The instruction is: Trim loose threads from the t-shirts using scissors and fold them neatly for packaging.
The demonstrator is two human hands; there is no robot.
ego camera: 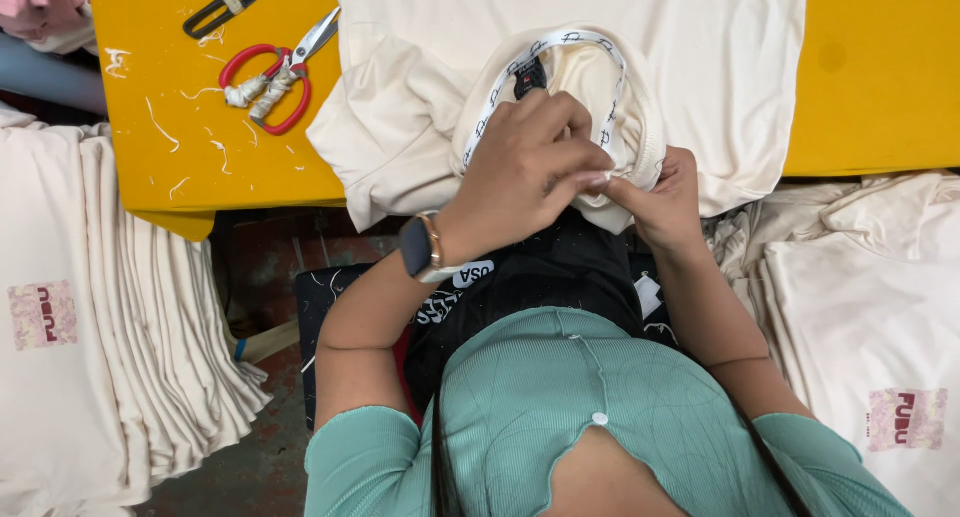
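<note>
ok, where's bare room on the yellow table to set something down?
Free: the yellow table right of the cream shirt. A smaller patch lies below the red scissors, strewn with thread scraps. Crowded: the middle, where left hand and right hand work the collar.

Yellow bench up top: a cream shirt spread across its middle, red scissors and black snips lying at the left corner, with white thread scraps scattered around them.
</note>
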